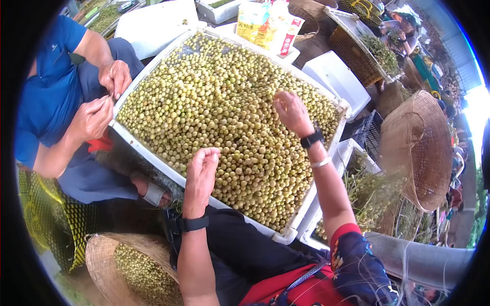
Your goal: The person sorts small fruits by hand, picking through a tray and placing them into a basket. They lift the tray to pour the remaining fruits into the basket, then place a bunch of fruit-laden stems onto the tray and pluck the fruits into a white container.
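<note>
A white-framed mesh tray [153, 162] lies before me, heaped with small round yellow-green fruits [219, 109]. My left hand [201, 176] is raised over the tray's near edge, fingers curled in toward the thumb; whatever they may hold is too small to make out. Above the right part of the heap is my right hand [292, 112], its fingertips bent together close to the fruits. Anything between those fingers is hidden. Dark bands circle both of my wrists.
Across the tray's left corner, another person's hands [102, 99] are pinched together. A wicker basket [102, 260] of fruits stands at lower left. Cut stems [377, 194] fill a box on the right, near a large woven basket [418, 148]. Printed bags [263, 28] sit behind the tray.
</note>
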`<control>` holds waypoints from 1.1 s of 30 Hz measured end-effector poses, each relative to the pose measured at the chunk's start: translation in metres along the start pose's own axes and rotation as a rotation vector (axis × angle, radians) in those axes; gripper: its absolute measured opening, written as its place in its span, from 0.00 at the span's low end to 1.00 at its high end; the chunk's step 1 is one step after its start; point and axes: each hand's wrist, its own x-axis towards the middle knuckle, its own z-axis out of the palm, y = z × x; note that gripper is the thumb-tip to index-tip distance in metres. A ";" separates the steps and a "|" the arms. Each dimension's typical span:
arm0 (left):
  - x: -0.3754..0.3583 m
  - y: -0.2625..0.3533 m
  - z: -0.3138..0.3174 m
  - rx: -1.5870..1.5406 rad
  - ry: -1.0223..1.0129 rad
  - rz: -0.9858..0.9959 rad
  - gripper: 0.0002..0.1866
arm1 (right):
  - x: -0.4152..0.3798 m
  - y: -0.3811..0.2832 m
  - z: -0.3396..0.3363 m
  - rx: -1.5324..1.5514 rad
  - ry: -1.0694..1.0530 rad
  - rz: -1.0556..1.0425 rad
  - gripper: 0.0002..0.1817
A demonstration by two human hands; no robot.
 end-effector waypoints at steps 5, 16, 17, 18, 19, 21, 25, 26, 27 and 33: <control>-0.006 0.004 0.008 -0.012 -0.053 0.039 0.10 | 0.045 0.052 0.006 -0.311 -0.135 0.212 0.29; -0.013 0.006 0.015 0.097 -0.124 0.063 0.12 | 0.051 0.008 0.045 0.128 -0.667 0.323 0.48; -0.006 -0.002 0.014 0.130 -0.146 0.040 0.12 | 0.043 0.002 0.055 0.086 -0.594 0.309 0.51; -0.008 0.005 0.023 0.084 -0.130 0.003 0.12 | 0.036 -0.003 0.064 0.043 -0.521 0.298 0.54; -0.010 0.015 0.026 0.077 -0.099 -0.053 0.11 | 0.027 -0.009 0.063 0.088 -0.435 0.236 0.52; -0.005 0.007 0.033 0.055 -0.160 -0.032 0.12 | 0.008 -0.040 0.039 0.078 -0.453 0.270 0.44; -0.010 0.012 0.033 -0.107 -0.156 -0.031 0.13 | -0.027 -0.049 0.046 -0.023 -0.397 0.078 0.31; -0.010 0.018 0.032 -0.123 -0.115 -0.026 0.12 | -0.034 -0.054 0.040 -0.057 -0.435 0.044 0.27; -0.009 0.023 0.031 -0.158 -0.098 -0.012 0.13 | -0.040 -0.055 0.034 -0.116 -0.514 -0.018 0.23; -0.012 0.050 0.026 -0.238 -0.067 -0.005 0.12 | -0.043 -0.025 -0.014 -0.131 -0.808 -0.241 0.15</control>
